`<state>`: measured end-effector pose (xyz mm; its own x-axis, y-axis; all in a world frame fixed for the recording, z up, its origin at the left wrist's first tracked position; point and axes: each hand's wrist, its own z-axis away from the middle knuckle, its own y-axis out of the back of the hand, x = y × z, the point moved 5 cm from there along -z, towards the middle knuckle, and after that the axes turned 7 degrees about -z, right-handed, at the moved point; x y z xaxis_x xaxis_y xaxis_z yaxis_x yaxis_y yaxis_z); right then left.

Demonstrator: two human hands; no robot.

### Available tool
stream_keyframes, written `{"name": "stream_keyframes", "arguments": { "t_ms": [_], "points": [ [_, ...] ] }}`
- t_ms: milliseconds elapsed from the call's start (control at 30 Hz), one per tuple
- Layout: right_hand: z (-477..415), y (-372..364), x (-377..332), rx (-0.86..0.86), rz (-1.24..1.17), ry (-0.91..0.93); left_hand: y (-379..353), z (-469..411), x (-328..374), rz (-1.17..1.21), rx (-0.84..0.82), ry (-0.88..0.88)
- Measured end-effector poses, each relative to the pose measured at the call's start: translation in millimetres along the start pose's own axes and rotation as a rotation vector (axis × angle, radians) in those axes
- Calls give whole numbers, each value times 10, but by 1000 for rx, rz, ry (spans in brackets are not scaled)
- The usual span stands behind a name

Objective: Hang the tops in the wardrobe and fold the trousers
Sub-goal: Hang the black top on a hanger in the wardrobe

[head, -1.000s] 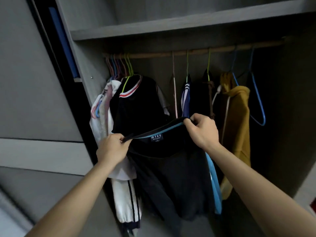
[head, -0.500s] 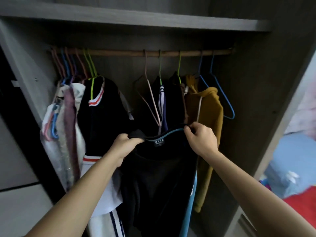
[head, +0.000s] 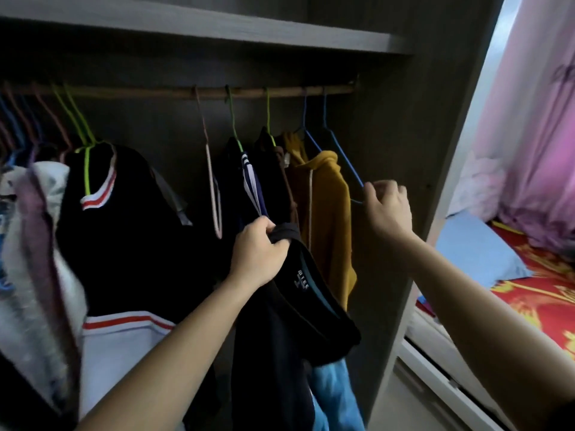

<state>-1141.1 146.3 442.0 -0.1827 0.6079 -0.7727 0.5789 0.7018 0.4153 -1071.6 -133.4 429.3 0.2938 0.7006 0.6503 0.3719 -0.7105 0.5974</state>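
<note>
**A:** Head cam: we see a neck label on the black top [head: 280, 331], maybe "MTEE", too blurry to be sure.

**B:** Yep. Our left hand [head: 258, 253] grips its collar below the wardrobe rail [head: 249, 92]. Our right hand [head: 387, 206] pinches a bare blue hanger [head: 343, 157] beside the mustard hoodie [head: 329, 213]. The clothes far left are cut off.

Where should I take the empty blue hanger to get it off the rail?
Grip the hanger at its lower right corner, coming in from the right. The sloping arm and the bottom bar meet there as bare wire, clear of the hoodie on its left. The right hand seems to pinch it there, while the left hand holds the top.
</note>
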Motion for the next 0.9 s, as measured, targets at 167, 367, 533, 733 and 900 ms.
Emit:
{"name": "stream_keyframes", "arguments": {
  "t_ms": [167, 367, 533, 733, 900],
  "points": [
    [-681, -206, 188, -178, -35, -146, -193, -9, 38, -84, -3, 51],
    [-1073, -508, 176, -404, -192, -66, -327, -67, 12, -118, 54, 136],
    [-1149, -379, 219, -101, -364, -42, -472, -69, -62, -58, 95, 235],
    [-904, -54, 493, -3, -476, -61, -685, -28, 11, -36, 61, 246],
    [-304, 222, 714, 120, -389, 7, -814, 75, 108, 56, -32, 241]
  ]
}}
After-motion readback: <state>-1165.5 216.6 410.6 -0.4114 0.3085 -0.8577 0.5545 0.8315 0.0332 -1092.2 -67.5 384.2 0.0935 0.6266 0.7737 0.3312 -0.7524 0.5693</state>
